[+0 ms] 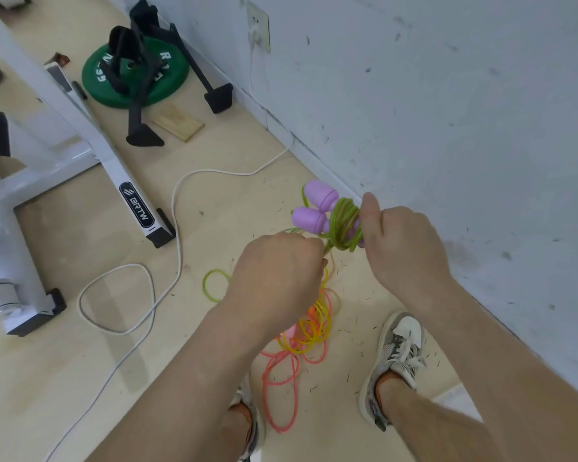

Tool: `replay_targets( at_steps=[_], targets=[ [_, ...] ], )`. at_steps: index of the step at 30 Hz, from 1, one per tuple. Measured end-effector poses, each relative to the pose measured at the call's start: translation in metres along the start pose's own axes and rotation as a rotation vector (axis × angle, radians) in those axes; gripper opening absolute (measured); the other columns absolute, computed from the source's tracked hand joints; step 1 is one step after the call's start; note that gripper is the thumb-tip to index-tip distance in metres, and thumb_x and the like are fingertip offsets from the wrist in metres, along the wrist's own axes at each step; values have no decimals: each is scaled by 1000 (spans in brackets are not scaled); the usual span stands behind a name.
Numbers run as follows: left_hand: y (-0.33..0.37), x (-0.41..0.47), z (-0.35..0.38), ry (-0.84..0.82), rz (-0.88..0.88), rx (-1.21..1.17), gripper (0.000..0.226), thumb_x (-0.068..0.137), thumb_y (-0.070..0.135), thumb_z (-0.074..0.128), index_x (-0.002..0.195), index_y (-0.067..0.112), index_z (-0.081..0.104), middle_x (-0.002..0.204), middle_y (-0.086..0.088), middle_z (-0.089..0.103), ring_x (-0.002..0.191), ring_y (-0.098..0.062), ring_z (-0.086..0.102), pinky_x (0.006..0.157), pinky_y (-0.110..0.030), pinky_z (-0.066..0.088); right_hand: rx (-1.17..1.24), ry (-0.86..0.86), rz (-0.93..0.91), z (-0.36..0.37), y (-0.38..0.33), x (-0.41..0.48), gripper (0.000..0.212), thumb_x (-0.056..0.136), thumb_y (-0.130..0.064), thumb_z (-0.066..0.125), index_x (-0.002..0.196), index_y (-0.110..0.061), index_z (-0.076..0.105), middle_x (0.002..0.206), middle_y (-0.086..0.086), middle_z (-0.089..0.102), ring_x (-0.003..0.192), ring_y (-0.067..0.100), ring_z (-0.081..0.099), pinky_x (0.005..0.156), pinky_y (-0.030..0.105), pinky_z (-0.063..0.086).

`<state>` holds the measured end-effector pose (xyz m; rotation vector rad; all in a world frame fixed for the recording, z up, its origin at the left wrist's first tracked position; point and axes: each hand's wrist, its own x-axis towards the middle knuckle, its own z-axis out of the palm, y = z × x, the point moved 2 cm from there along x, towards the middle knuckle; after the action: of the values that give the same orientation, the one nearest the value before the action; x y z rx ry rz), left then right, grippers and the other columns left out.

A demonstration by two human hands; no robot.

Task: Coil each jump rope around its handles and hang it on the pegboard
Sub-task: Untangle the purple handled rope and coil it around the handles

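My right hand [401, 241] grips the two purple handles [314, 208] of a jump rope, held side by side in front of me. Green rope [342, 225] is wound in several turns around the handles just beside my right thumb. My left hand [277, 271] pinches the loose green strand that runs down from the coil. A slack loop of the same green rope [214, 285] lies on the floor. Below my hands a yellow rope [314, 328] and a pink rope [281, 388] lie in a tangled heap on the floor. No pegboard is in view.
A white wall [447, 95] runs along the right. White gym equipment [80, 135] stands at left, with a green weight plate [137, 75] and black stand behind it. A white cable [177, 228] snakes across the floor. My shoes [394, 358] flank the rope heap.
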<state>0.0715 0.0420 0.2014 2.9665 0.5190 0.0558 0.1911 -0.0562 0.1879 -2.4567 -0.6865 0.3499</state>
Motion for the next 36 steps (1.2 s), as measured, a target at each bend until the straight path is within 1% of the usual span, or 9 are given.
replay_targets(
  at_steps=[2, 5, 9, 12, 16, 20, 25, 32, 36],
  targets=[
    [8, -2, 3, -35, 95, 65, 32, 82, 25, 66, 66, 20, 39, 55, 2, 27, 53, -25, 31, 46, -30, 11, -89, -41, 11, 5, -3, -2, 52, 103, -35, 19, 114, -7, 61, 85, 8, 64, 76, 34, 49, 62, 37, 38],
    [18, -2, 5, -151, 150, 116, 46, 36, 10, 87, 44, 19, 43, 39, 1, 27, 38, -21, 14, 48, -18, 2, -286, -94, -32, 7, -2, -3, 60, 101, -40, 14, 102, -6, 63, 70, 7, 47, 77, 38, 54, 60, 36, 32],
    [26, -5, 10, -172, 219, 148, 46, 23, 10, 87, 38, 19, 45, 35, 1, 38, 37, -19, 11, 50, -17, -3, -401, -113, -49, 13, 3, -3, 57, 97, -34, 9, 115, -12, 58, 63, 2, 33, 58, 25, 34, 47, 32, 16],
    [28, -4, 13, -249, 205, 119, 44, 42, 15, 88, 47, 19, 45, 43, 1, 45, 33, -22, 31, 43, -21, 12, 149, -214, 243, 12, 11, 3, 49, 101, -34, 28, 86, -2, 63, 60, 7, 55, 53, 25, 45, 48, 30, 33],
    [31, 0, 22, -199, 150, 70, 18, 90, 9, 52, 75, 17, 43, 72, -3, 43, 64, -25, 42, 57, -30, 31, 804, -401, 635, -1, 16, 7, 47, 94, -36, 34, 71, -5, 60, 53, 7, 49, 36, 12, 26, 35, 14, 13],
    [27, 2, 9, -146, 158, 31, 15, 91, 17, 50, 76, 17, 47, 71, -1, 41, 66, -25, 41, 52, -29, 23, 638, -293, 498, -2, 19, 7, 51, 98, -32, 30, 66, -5, 59, 51, 9, 52, 33, 15, 35, 34, 16, 21],
    [29, -1, -3, -124, 237, -45, 12, 91, 26, 56, 91, 17, 63, 77, -5, 60, 70, -29, 57, 52, -31, 30, -242, -152, 41, 18, 12, -7, 52, 103, -37, 19, 68, -10, 46, 62, 5, 43, 68, 29, 44, 59, 34, 35],
    [-5, -2, -21, -129, 99, -263, 20, 91, 41, 56, 97, 31, 71, 87, 4, 67, 85, -22, 59, 73, -35, 45, -119, -392, 54, 16, 11, -5, 5, 93, -15, 50, 93, -12, 46, 58, 4, 29, 51, 26, 36, 44, 31, 32],
    [0, -7, -23, -119, 127, -390, 18, 87, 42, 62, 93, 29, 74, 77, 5, 69, 74, -14, 57, 70, -31, 45, 143, -360, 277, 11, 25, 5, 41, 98, -31, 39, 63, -12, 50, 48, 4, 61, 44, 18, 53, 53, 29, 47]
  ],
)
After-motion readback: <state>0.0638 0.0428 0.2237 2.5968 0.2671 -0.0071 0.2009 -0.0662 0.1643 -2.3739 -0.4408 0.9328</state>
